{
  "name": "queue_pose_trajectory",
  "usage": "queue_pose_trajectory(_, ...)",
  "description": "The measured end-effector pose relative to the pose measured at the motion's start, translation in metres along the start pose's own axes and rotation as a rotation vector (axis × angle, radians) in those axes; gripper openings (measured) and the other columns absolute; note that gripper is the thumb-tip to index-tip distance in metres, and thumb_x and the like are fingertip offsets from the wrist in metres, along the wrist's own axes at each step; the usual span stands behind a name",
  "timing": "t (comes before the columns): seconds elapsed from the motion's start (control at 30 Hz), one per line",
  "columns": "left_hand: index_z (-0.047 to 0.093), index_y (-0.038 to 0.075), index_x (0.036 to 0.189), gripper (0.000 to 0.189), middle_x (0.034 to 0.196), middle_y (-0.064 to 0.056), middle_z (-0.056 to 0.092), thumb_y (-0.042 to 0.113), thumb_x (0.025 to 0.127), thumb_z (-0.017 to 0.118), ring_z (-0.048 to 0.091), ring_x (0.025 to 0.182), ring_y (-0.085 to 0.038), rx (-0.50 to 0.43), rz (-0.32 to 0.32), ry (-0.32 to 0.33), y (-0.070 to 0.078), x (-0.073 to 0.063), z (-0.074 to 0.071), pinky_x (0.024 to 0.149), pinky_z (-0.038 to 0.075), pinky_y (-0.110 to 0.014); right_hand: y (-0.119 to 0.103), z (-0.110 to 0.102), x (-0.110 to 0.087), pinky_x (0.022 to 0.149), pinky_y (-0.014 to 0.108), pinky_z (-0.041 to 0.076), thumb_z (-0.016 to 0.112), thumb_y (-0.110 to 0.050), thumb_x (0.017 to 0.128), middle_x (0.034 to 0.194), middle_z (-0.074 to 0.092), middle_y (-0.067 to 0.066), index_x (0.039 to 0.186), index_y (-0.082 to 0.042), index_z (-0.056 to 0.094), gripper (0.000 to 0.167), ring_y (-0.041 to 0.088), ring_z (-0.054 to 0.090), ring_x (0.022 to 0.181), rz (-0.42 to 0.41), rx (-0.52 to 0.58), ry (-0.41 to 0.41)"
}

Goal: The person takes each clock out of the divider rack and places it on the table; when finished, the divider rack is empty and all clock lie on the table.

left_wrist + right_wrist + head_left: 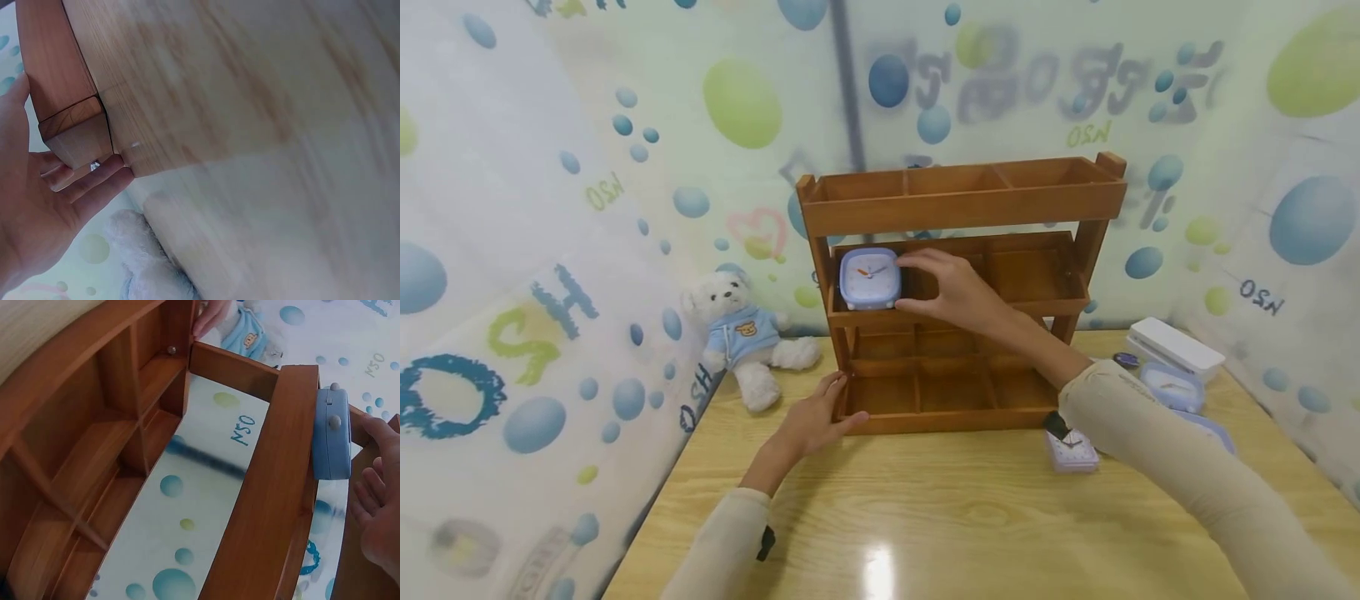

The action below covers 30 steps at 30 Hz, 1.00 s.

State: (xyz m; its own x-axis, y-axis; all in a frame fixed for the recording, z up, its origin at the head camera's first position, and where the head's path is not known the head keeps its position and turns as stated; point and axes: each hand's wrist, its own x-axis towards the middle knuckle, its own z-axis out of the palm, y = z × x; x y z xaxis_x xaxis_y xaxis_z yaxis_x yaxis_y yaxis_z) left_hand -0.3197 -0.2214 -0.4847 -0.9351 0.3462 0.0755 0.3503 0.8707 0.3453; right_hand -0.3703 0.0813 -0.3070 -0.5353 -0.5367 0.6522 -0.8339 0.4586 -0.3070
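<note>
A square blue-rimmed alarm clock [871, 287] stands upright at the left end of the middle tier of a brown wooden rack [962, 207], its white face to the front. Thumb and fingertips of my right hand [958, 292] are spread at the clock's right edge. In the right wrist view the clock [332, 440] shows side-on, with the extended index finger close beside it. My left hand [808, 423] holds the rack's lower left corner, thumb along the front rail and fingers round the side; the left wrist view shows the rack's end [75, 131] between them.
A white teddy bear [745, 333] in a blue hoodie sits left of the rack. At the right lie a lilac clock [1073, 454], another blue clock [1172, 387], a white box [1176, 346] and a small dark oval object [1125, 360]. Patterned cloth surrounds the wooden table [925, 517].
</note>
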Motion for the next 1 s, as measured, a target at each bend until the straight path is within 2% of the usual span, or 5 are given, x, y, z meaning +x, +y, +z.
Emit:
queue_pose_trajectory(0.2,0.031,0.008,0.164,0.097,0.170,-0.008,0.027,0.074,0.096,0.052,0.070,0.106,-0.038,-0.005,0.011,0.020,0.001,-0.001,-0.001,0.099,0.051,-0.055,-0.002,0.014,0.021,0.104,0.044,0.051,0.093,-0.029,0.080,0.141,0.062,0.014,0.137,-0.003,0.067,0.068,0.030,0.057,0.131,-0.002,-0.002,-0.012)
queue_pose_trajectory(0.43,0.032,0.009,0.164,0.097,0.170,-0.007,0.027,0.076,0.096,0.050,0.071,0.098,-0.033,0.005,0.004,0.014,-0.001,-0.001,0.000,0.095,0.053,-0.054,0.000,0.027,0.034,0.098,0.044,0.055,0.095,-0.030,0.077,0.143,0.059,0.015,0.139,-0.003,0.065,0.074,0.032,0.057,0.130,0.001,0.029,-0.034)
queue_pose_trajectory(0.57,0.031,0.010,0.165,0.096,0.171,-0.006,0.026,0.075,0.096,0.051,0.071,0.092,-0.030,0.009,-0.003,0.011,0.000,-0.001,0.000,0.092,0.055,-0.052,0.004,0.031,0.039,0.100,0.044,0.053,0.096,-0.030,0.075,0.152,0.050,0.017,0.143,-0.006,0.062,0.081,0.034,0.053,0.134,0.011,0.021,-0.081)
queue_pose_trajectory(0.73,0.031,0.010,0.164,0.097,0.170,-0.007,0.026,0.075,0.096,0.051,0.071,0.094,-0.031,0.015,0.002,0.016,-0.001,-0.001,0.002,0.093,0.054,-0.052,0.008,0.035,0.041,0.103,0.046,0.051,0.097,-0.028,0.074,0.155,0.043,0.019,0.147,-0.011,0.060,0.085,0.036,0.049,0.137,0.059,0.038,-0.132)
queue_pose_trajectory(1.0,0.031,0.010,0.164,0.097,0.170,-0.007,0.026,0.075,0.096,0.051,0.071,0.098,-0.032,0.010,0.005,0.013,-0.001,-0.001,0.001,0.096,0.053,-0.052,0.007,0.025,0.038,0.099,0.046,0.053,0.098,-0.030,0.072,0.150,0.050,0.018,0.144,-0.013,0.064,0.081,0.036,0.054,0.132,0.037,0.066,-0.063)
